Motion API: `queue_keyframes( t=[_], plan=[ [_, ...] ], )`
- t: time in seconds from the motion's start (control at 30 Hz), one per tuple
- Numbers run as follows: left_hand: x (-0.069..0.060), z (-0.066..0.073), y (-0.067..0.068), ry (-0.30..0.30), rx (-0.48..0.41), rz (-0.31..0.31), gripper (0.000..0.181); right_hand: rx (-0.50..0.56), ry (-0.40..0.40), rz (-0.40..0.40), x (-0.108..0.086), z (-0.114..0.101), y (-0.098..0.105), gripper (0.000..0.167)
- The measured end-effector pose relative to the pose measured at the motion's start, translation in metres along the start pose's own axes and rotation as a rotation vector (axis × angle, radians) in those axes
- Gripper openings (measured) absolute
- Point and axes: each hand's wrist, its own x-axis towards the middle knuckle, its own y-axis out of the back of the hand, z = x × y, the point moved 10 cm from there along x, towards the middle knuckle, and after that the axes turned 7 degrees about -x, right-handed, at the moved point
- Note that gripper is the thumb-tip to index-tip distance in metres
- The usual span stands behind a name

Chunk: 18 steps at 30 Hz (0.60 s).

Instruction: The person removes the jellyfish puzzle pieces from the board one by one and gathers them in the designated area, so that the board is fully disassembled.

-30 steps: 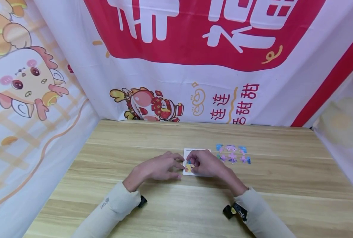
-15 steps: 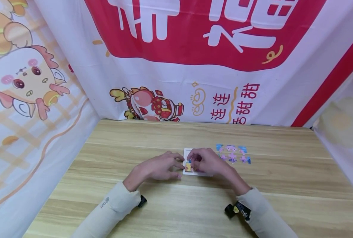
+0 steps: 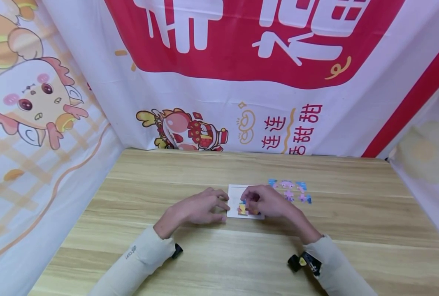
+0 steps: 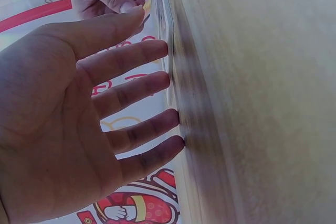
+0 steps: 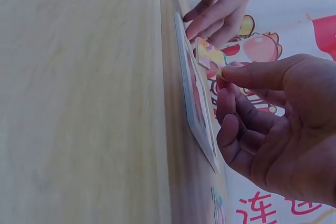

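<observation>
My right hand point(image 3: 269, 201) pinches a yellow jigsaw puzzle piece point(image 5: 210, 55) between thumb and forefinger, over a white puzzle tray point(image 3: 235, 194). In the right wrist view the piece stands tilted above the tray's face, and its far side is partly covered by the fingertips. Another darker, reddish part of a picture point(image 5: 197, 95) shows in the tray below it, half hidden in the head view. My left hand point(image 3: 200, 207) has its fingers spread, with fingertips at the tray's left edge; in the left wrist view the palm point(image 4: 58, 124) holds nothing.
Several pink and blue puzzle pieces point(image 3: 288, 195) lie in two rows on the wooden table point(image 3: 160, 172), just right of the tray. A printed cloth point(image 3: 219, 90) hangs along the table's back edge, with more cloth at both sides.
My right hand has shifted rightward with the yellow puzzle piece, off the tray's left side, where bare white now shows. The left hand has stayed at the tray's edge.
</observation>
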Motion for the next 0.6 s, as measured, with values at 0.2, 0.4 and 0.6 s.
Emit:
queue_keyframes(
  t=[0.2, 0.4, 0.6],
  plan=[
    [0.0, -0.001, -0.001, 0.007, -0.007, 0.006, 0.037, 0.002, -0.011, 0.003, -0.006, 0.008, 0.003, 0.017],
    [0.001, -0.001, 0.0, 0.005, -0.009, 0.015, 0.037, -0.012, 0.013, -0.003, -0.011, 0.013, 0.005, 0.015],
    [0.001, 0.0, 0.0, 0.011, -0.004, 0.016, 0.036, -0.017, 0.002, 0.003, -0.018, 0.02, 0.01, 0.015]
  ],
)
